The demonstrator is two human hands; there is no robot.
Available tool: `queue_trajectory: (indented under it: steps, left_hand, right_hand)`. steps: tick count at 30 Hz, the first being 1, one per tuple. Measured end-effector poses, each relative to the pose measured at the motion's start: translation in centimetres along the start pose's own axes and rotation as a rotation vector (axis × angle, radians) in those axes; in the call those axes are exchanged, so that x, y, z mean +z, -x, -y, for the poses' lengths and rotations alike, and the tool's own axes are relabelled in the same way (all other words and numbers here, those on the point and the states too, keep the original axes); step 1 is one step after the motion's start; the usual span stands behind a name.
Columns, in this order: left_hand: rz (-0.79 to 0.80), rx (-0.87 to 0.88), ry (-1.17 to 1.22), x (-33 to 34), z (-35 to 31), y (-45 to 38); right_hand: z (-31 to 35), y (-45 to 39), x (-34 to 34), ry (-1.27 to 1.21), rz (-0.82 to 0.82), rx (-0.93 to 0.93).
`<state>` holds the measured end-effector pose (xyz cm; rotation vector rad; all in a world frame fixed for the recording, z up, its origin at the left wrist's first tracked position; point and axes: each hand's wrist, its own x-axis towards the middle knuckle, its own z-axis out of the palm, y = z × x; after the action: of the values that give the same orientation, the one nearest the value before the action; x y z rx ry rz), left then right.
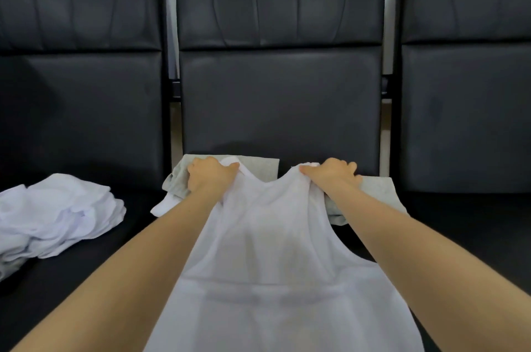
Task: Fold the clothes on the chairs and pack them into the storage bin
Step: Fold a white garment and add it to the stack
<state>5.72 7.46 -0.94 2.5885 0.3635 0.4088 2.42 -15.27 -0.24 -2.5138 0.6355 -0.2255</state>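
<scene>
Stretching lengthwise from the bottom of the view toward the backrest of the middle chair [280,98], the white tank top [273,265] lay on the seat with its long axis running straight away from the person, hem nearest and straps farthest, partly over a grey garment [260,169]. The left hand [211,176] pinched the left strap and the right hand [333,173] gripped the right strap, fingers curled, both about equally far out, so neither arm sat nearer. Any fold, I judged, would bring the straps back along that axis toward the hem.
</scene>
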Motion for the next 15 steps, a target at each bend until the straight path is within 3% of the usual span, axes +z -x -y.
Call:
queue_trajectory:
  steps: [2, 4, 7, 11, 15]
  left_hand:
    - [-0.022, 0.040, -0.050, 0.5, -0.1, -0.7]
    - [-0.082, 0.085, 0.013, 0.3, -0.3, -0.4]
    - [-0.113, 0.071, 0.436, -2.4, -0.3, 1.3]
    - [-0.073, 0.081, 0.760, -7.9, -0.1, 5.2]
    - [-0.018, 0.169, 0.796, -12.2, 1.6, 10.9]
  right_hand:
    - [0.6, -0.3, 0.6, -0.104, -0.036, -0.026]
    - [0.9, 0.0, 0.8, -0.393, -0.032, -0.092]
    - [1.1, 2.2, -0.8, -0.839, 0.024, -0.167]
    - [0.3, 6.7, -4.8, -0.964, 0.118, -0.215]
    - [-2.1, 12.1, -7.4, -0.942, 0.181, -0.270]
